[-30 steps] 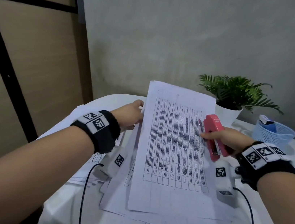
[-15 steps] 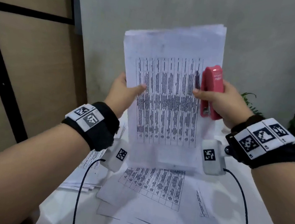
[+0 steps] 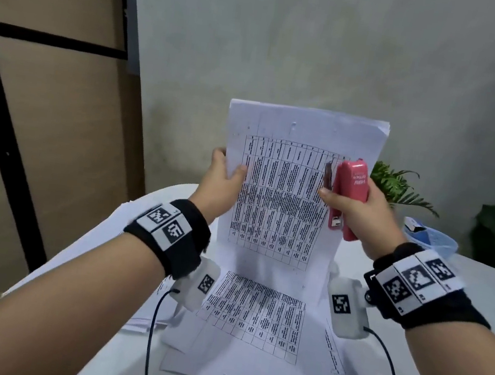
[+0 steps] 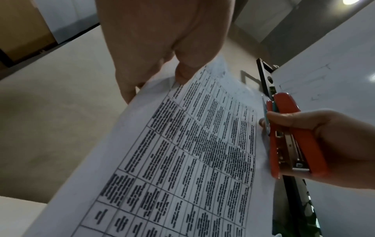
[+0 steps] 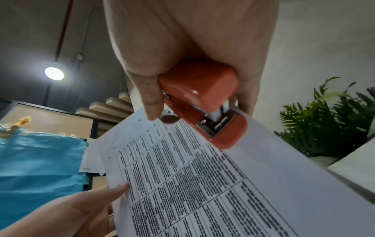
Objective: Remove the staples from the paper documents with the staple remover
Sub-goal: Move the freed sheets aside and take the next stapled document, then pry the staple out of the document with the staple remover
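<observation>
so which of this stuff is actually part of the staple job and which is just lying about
In the job:
- held document, gripped by left hand
- red stapler tool in right hand
- loose sheets on the table

Lying about:
- potted plant
- blue basket

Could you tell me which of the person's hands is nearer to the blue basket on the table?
Right. The right hand, gripping the pink stapler, is just left of the blue basket; the left hand holds the document's far edge, farther away.
</observation>
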A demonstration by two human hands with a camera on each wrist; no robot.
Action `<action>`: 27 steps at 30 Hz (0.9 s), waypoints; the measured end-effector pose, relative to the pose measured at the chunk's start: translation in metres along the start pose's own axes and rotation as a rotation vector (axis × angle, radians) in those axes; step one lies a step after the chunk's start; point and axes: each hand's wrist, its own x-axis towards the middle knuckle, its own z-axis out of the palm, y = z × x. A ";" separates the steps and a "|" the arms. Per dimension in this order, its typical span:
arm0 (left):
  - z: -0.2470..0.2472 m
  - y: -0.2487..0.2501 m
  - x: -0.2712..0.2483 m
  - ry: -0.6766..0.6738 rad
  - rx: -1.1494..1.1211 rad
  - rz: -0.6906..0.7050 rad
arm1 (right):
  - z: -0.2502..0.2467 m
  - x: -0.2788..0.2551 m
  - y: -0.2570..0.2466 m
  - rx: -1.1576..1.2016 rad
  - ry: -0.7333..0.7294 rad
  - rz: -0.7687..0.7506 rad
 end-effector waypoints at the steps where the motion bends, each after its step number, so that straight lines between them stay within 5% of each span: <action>1: 0.003 -0.001 0.001 0.001 -0.004 0.000 | -0.001 0.002 0.003 0.019 0.028 0.003; 14: 0.016 0.002 0.006 0.129 -0.124 0.024 | -0.006 0.025 -0.001 -0.062 0.185 -0.042; 19: 0.012 0.002 0.009 0.124 -0.064 0.027 | 0.000 0.031 -0.046 0.018 0.570 -0.428; 23: 0.011 0.002 0.007 0.111 -0.061 0.034 | 0.014 0.045 -0.095 0.249 0.499 -0.695; 27: 0.012 0.004 0.001 0.110 -0.091 0.060 | 0.042 0.069 -0.109 0.082 0.468 -0.679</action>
